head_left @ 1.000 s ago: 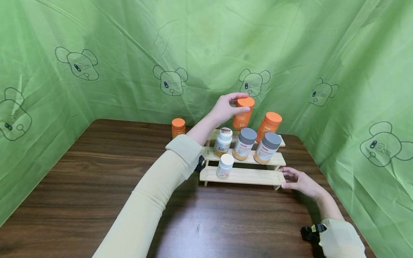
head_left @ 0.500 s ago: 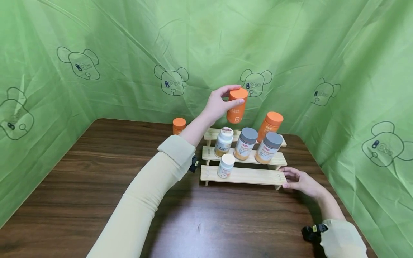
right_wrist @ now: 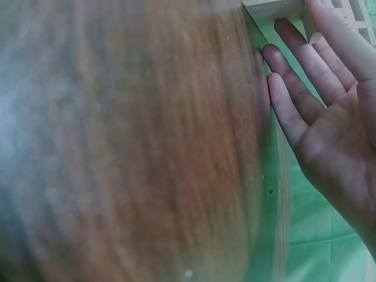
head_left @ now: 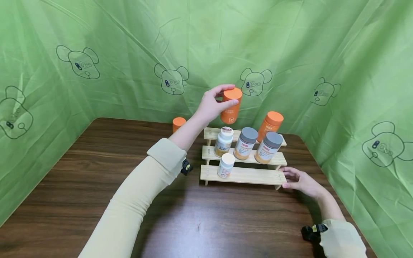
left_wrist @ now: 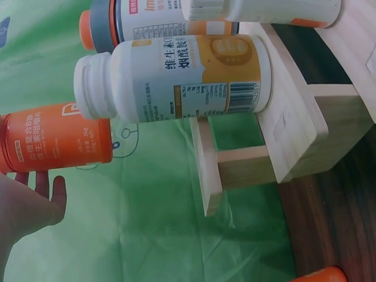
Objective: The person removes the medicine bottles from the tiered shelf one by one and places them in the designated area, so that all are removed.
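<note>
My left hand [head_left: 209,106] grips an orange bottle [head_left: 229,114] by its upper part, fingers behind and thumb in front. In the head view the bottle hangs above the left end of the rear tier of a three-tier wooden display rack [head_left: 255,175]. The left wrist view shows the orange bottle [left_wrist: 59,138] beside a white bottle [left_wrist: 194,76] with a yellow label. At the rack's lower right end is my right hand [head_left: 301,183], its thumb in front and its fingers behind the plank's end. In the right wrist view, the hand [right_wrist: 335,126] holds the rack's corner [right_wrist: 273,10].
Two grey-lidded jars [head_left: 245,144] and a white bottle [head_left: 223,142] occupy the middle tier. One small white bottle [head_left: 225,166] stands on the front tier. Another orange bottle [head_left: 270,125] is at the rear right. Left of the rack, an orange-lidded bottle [head_left: 178,123] is partly hidden by my arm.
My left hand has lifted the orange bottle from near the rear tier and carried it up and to the left. The right hand stays at the rack's end.
</note>
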{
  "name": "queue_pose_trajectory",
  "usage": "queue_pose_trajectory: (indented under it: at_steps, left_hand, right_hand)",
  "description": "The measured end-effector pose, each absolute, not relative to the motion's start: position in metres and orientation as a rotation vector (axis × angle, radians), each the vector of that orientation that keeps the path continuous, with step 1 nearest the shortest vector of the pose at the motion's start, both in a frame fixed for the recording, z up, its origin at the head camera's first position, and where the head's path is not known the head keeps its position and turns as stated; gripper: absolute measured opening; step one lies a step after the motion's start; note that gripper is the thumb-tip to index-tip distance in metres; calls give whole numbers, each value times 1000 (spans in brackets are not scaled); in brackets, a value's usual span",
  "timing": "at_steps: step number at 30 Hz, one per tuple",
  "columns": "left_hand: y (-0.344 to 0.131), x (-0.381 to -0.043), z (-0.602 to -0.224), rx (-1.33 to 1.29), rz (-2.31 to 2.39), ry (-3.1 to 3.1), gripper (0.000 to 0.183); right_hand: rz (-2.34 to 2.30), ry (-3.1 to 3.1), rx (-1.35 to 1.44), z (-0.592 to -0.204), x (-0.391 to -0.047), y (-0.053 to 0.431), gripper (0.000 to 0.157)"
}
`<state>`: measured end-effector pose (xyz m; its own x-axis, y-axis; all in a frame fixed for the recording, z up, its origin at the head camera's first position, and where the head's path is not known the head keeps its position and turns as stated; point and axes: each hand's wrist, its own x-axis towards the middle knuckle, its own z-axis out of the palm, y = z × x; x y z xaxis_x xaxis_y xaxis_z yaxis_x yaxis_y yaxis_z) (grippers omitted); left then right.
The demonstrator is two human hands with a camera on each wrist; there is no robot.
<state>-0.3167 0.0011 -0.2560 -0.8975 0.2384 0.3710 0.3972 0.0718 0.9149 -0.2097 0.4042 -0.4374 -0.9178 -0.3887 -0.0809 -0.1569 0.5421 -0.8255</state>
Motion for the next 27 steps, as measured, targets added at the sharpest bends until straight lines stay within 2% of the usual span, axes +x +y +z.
queue_pose_trajectory:
  at_steps: [27]
  left_hand:
    - [-68, -294, -253, -551, -1948, -2257, 52]
  right_hand:
    - [-1290, 2553, -451, -440, -209, 405, 53]
